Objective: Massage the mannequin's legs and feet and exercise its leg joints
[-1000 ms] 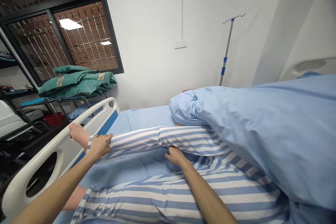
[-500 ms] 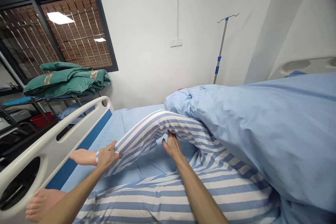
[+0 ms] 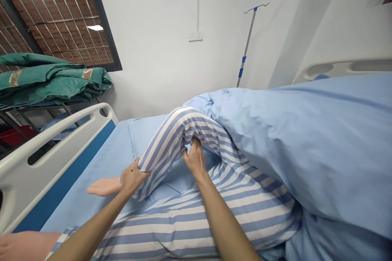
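A manikin's far leg (image 3: 202,124) in blue-and-white striped trousers is bent, its knee raised off the bed. My left hand (image 3: 133,176) is closed around the lower leg just above the ankle, and the smooth bare foot (image 3: 104,186) sticks out beyond it. Under the bent knee is my right hand (image 3: 196,156), its fingers tucked up against the striped cloth and partly hidden by it. The near leg (image 3: 171,228) lies stretched out on the bed below my forearms, and its foot (image 3: 27,244) is cut off at the lower left.
A light-blue quilt (image 3: 294,130) covers the body to the right. The white and blue footboard (image 3: 76,130) borders the bed at left. Behind stand an IV pole (image 3: 248,45) and folded green bedding (image 3: 58,81) under a barred window. A wall socket (image 3: 196,36) is at the back.
The far leg's knee has bent more sharply and risen, and its foot has slid along the bed toward the body with my left hand. My right hand stays beneath the knee. The view has shifted.
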Action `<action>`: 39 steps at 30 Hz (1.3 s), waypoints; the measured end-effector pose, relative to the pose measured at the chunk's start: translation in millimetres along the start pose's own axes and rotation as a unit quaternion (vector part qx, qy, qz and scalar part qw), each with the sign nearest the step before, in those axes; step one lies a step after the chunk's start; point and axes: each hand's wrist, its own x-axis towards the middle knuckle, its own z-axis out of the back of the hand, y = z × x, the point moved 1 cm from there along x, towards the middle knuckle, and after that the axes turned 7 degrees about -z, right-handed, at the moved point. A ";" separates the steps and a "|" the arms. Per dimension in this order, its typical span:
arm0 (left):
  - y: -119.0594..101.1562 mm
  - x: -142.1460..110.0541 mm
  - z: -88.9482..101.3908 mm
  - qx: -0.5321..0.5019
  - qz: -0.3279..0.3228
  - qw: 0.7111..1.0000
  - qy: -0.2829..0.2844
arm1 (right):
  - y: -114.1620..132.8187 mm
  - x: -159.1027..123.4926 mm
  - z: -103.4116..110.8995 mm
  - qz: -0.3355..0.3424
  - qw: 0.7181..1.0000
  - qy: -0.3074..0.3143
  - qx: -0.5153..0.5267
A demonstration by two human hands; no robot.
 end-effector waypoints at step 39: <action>184.7 12.4 2.0 0.169 -0.128 0.976 0.054 | -9.9 -48.2 -37.9 -0.018 0.911 0.376 -0.168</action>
